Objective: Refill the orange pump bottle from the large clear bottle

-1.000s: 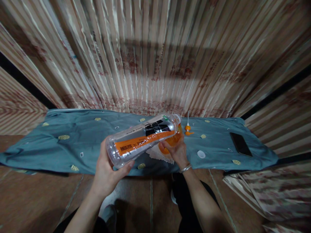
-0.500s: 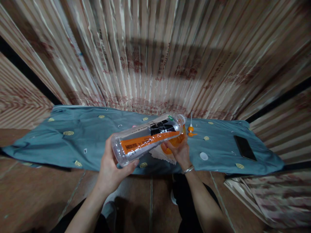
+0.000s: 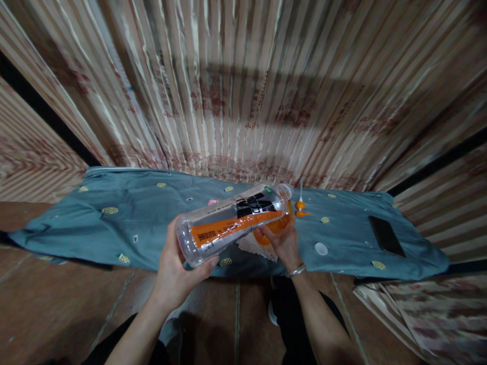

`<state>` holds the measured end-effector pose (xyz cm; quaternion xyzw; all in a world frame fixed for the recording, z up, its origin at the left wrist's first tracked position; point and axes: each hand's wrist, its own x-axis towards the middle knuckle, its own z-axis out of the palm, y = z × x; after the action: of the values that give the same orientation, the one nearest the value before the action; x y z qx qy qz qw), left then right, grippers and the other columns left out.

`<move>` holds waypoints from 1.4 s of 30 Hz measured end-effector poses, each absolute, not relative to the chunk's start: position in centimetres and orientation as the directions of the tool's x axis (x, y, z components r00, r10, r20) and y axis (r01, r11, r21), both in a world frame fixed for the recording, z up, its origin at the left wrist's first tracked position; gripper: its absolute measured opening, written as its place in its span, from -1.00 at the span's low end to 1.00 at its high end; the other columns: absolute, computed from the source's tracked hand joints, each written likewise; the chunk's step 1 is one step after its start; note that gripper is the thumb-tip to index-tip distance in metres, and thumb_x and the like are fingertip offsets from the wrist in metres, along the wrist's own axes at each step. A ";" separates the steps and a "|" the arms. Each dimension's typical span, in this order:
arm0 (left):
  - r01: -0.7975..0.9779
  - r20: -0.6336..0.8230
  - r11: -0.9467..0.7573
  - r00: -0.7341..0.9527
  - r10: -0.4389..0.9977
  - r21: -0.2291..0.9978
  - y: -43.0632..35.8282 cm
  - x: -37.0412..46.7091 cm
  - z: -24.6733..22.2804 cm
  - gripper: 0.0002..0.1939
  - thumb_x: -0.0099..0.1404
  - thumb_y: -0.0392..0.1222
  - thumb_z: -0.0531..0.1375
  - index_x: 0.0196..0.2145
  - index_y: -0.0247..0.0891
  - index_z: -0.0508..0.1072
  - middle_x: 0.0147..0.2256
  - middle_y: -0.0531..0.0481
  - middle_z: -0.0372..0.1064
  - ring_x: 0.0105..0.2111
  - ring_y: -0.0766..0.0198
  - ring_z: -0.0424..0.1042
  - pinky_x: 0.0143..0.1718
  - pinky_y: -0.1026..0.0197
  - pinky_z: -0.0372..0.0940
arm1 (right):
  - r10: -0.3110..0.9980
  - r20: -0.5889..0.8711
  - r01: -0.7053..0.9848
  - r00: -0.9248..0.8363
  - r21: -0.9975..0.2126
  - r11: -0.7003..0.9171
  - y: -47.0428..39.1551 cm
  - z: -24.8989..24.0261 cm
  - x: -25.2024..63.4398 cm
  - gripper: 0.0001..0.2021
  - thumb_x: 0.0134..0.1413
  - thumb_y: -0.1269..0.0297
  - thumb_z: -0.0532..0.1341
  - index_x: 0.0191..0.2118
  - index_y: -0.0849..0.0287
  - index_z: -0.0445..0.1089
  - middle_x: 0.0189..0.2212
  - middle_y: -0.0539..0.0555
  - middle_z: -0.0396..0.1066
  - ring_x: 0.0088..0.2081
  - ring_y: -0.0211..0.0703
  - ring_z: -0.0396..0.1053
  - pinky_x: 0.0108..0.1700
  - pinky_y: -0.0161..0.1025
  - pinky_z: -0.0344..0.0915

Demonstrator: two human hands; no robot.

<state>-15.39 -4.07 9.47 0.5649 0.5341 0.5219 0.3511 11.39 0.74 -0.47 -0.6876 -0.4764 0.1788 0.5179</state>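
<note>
My left hand (image 3: 180, 271) is wrapped round the base of a large clear plastic bottle (image 3: 228, 220) with an orange and black label. The bottle lies tilted across the view, its neck toward the right. My right hand (image 3: 283, 241) grips an orange bottle (image 3: 272, 228), partly hidden behind the clear one. The clear bottle's mouth is at the top of the orange bottle; whether they touch I cannot tell. Under the orange bottle lies a white paper sheet (image 3: 256, 248). An orange pump head (image 3: 301, 207) with a clear tube rests on the cloth just beyond my right hand.
A blue-green cloth (image 3: 140, 218) with yellow patterns covers the narrow table. To the right are a round white cap-like disc (image 3: 321, 248) and a black phone (image 3: 386, 235). A pleated patterned curtain (image 3: 243, 101) hangs right behind the table.
The whole view has shifted slightly, so everything sits a little lower and further right. Both hands keep their hold, and the bottles stay in nearly the same pose.
</note>
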 end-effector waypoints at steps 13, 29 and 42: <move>0.266 0.235 -0.231 0.017 0.972 0.936 -4.1 -17.1 7.7 -0.06 0.10 0.05 0.49 0.30 -0.25 0.19 0.16 -0.31 0.50 0.14 -0.14 0.59 0.17 -0.13 0.49 | 0.839 0.224 0.459 0.497 -0.888 -0.036 0.4 -0.1 11.1 -0.27 -0.18 -0.12 0.45 0.08 0.12 0.30 -0.12 0.20 0.62 -0.08 0.24 0.63 -0.06 0.06 0.55; 0.351 0.319 -0.307 0.024 0.947 0.885 -3.9 -17.7 6.9 -0.11 0.15 0.02 0.47 0.31 -0.26 0.22 0.15 -0.29 0.51 0.13 -0.14 0.59 0.16 -0.12 0.51 | 0.845 0.188 0.440 0.500 -0.896 -0.061 0.4 0.3 10.9 -0.24 -0.23 -0.16 0.42 0.07 0.13 0.27 -0.05 0.29 0.62 -0.04 0.33 0.63 0.01 0.15 0.55; 0.366 0.317 -0.302 0.020 0.948 0.880 -4.1 -17.6 7.1 -0.12 0.16 0.03 0.46 0.31 -0.26 0.21 0.15 -0.29 0.49 0.14 -0.13 0.58 0.17 -0.14 0.50 | 0.834 0.219 0.457 0.507 -0.888 -0.044 0.5 -0.1 11.0 -0.25 -0.24 -0.21 0.42 0.06 0.06 0.28 -0.07 0.22 0.64 -0.05 0.33 0.64 -0.01 0.22 0.57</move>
<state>-17.64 -4.09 7.14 0.6472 0.5075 0.4820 0.3020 10.99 0.47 -0.10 -0.6989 -0.4617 0.1830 0.5146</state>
